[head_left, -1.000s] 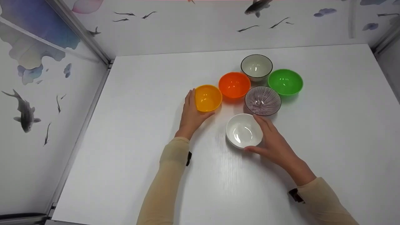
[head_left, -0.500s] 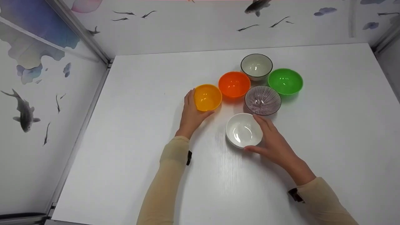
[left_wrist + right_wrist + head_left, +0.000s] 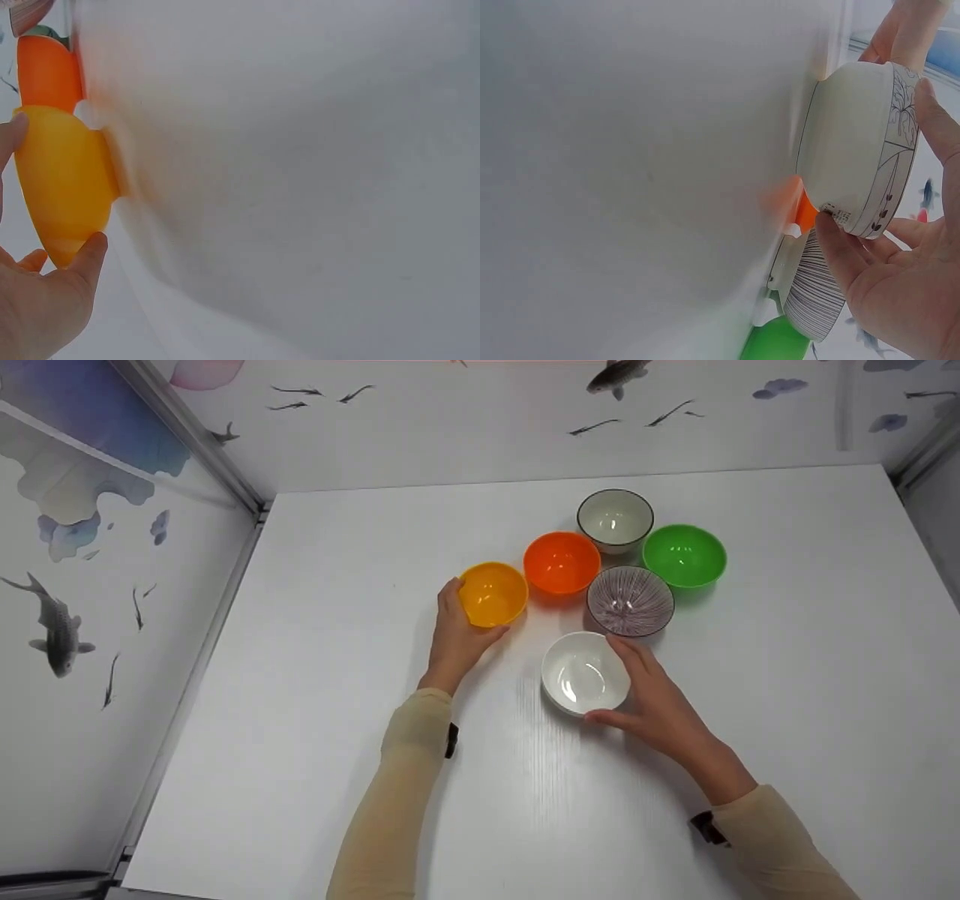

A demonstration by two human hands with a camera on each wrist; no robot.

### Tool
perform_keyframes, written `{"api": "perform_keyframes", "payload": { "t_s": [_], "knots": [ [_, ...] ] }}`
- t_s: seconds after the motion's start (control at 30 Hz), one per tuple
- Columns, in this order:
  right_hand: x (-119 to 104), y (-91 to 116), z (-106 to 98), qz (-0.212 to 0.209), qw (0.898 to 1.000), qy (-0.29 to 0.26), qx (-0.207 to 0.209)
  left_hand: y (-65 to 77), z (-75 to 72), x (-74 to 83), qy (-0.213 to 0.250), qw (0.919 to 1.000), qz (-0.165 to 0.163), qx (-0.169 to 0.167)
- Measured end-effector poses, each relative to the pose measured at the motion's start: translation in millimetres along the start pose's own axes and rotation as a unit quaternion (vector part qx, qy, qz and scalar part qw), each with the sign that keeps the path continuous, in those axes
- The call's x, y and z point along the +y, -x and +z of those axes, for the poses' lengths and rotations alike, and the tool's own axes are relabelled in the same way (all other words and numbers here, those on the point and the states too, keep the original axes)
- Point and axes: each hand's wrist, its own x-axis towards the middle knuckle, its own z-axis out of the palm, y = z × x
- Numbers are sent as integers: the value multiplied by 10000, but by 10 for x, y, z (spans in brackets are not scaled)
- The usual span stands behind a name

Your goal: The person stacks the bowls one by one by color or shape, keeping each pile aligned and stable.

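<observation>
With thumb and fingers spread round its left side, my left hand point(image 3: 459, 637) grips a yellow bowl point(image 3: 495, 595) that stands upright on the table. In the left wrist view the thumb and fingertips touch the yellow bowl point(image 3: 67, 180) at its wall and rim. My right hand point(image 3: 660, 701) holds a white bowl point(image 3: 585, 673) by its right side, thumb at the front and fingers at the back. A dark line drawing runs round the white bowl point(image 3: 855, 142) in the right wrist view. A purple-striped bowl point(image 3: 631, 601) lies just behind the white one.
An orange bowl point(image 3: 562, 563) stands right of the yellow one. Behind it are a pale bowl with a dark rim point(image 3: 615, 517) and a green bowl point(image 3: 685, 556). The white table point(image 3: 300, 675) meets printed walls at the back and left.
My left hand has shifted slightly left with the yellow bowl, so a small gap shows between it and the orange bowl. The right hand and white bowl have stayed put.
</observation>
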Motion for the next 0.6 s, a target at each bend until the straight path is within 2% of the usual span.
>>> {"api": "perform_keyframes", "payload": {
  "t_s": [0.43,0.6],
  "knots": [
    [13,8,2,-40,10000,-46,39,22,-30,-47,-24,9999,115,96],
    [8,8,2,-43,10000,-43,71,35,-59,-51,-114,9994,276,156]
  ]
}}
